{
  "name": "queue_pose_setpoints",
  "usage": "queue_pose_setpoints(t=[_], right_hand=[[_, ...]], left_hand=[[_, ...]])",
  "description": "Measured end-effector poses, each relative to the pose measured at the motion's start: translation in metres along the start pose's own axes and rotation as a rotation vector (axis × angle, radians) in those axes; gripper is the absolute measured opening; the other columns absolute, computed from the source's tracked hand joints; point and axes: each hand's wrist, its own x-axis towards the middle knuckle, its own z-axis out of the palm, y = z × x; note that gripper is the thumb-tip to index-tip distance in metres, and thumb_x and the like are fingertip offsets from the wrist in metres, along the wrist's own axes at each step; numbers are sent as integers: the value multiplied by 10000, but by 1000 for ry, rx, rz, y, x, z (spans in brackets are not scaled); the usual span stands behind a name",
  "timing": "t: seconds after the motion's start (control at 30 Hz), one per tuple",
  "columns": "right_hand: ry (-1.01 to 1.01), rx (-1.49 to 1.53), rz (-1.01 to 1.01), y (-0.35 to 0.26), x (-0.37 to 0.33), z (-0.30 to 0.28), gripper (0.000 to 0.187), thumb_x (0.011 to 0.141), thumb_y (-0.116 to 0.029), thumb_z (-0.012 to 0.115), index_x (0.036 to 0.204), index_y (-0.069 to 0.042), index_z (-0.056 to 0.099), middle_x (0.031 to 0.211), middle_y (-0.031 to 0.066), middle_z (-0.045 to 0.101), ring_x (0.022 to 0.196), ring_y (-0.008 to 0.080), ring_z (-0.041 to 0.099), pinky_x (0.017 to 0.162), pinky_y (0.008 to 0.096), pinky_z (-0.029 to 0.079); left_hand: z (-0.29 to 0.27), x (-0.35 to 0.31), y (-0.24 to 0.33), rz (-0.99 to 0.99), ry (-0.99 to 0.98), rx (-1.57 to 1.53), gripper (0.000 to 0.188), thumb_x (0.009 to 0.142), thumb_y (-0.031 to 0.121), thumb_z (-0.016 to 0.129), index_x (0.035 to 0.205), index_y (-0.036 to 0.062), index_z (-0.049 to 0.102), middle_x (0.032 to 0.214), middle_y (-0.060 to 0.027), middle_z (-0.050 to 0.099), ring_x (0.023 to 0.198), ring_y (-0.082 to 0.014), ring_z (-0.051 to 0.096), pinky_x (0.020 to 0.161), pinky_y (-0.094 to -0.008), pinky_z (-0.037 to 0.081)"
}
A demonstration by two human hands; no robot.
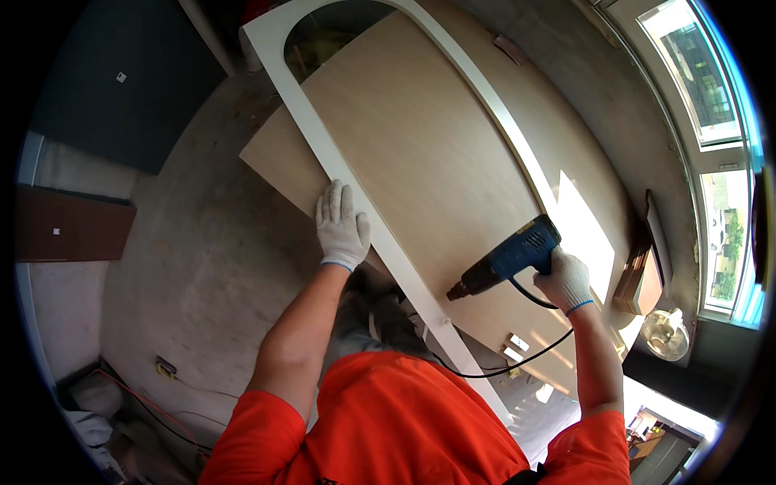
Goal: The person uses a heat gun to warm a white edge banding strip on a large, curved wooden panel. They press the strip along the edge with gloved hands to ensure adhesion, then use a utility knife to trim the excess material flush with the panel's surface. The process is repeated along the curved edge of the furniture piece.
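My right hand (563, 280), in a white knit glove, is closed round the handle of a blue heat gun (511, 255). Its dark nozzle points down and left, close to the inner edge of a long white frame with a rounded end (380, 222). From the handle a black cord (525, 360) loops down and back left across the frame. My left hand (343, 226), gloved too, lies with stretched fingers on the frame's outer left edge. Underneath the frame is a large beige board (412, 105); part of it shows through the frame's opening.
A dark grey panel (121, 81) and a brown panel (73, 226) stand at the left. Cables (162, 408) lie on the floor (194, 242). At the right are stacked brown boards (638, 279), a small fan (665, 333) and a window (723, 230).
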Motion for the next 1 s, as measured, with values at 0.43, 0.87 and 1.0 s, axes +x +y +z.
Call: queue_pose_setpoints(t=[0.43,0.87,1.0], right_hand=[[289,153,-73,-182,188,-42,410,816,-263,772,1078,50,733,944,294,781,923,466,780,866,515,622],[272,180,-107,-215,218,-63,441,836,-329,789,1092,25,733,1035,272,790,1005,435,776,913,489,610],[175,103,-113,-171,179,-53,453,849,-366,793,1072,21,722,1011,273,782,999,443,767,912,487,602]], left_hand=[[-2,0,0,-45,1,-47,687,959,268,602,1560,-44,486,1659,-291,451,1492,-508,469,1280,-639,321],[-2,-1,1,-49,-36,-27,679,956,264,597,1548,-53,496,1659,-302,443,1496,-505,463,1277,-636,324],[0,-2,-2,-34,-28,-10,694,981,290,573,1572,-60,476,1683,-297,418,1526,-507,428,1293,-624,299]])
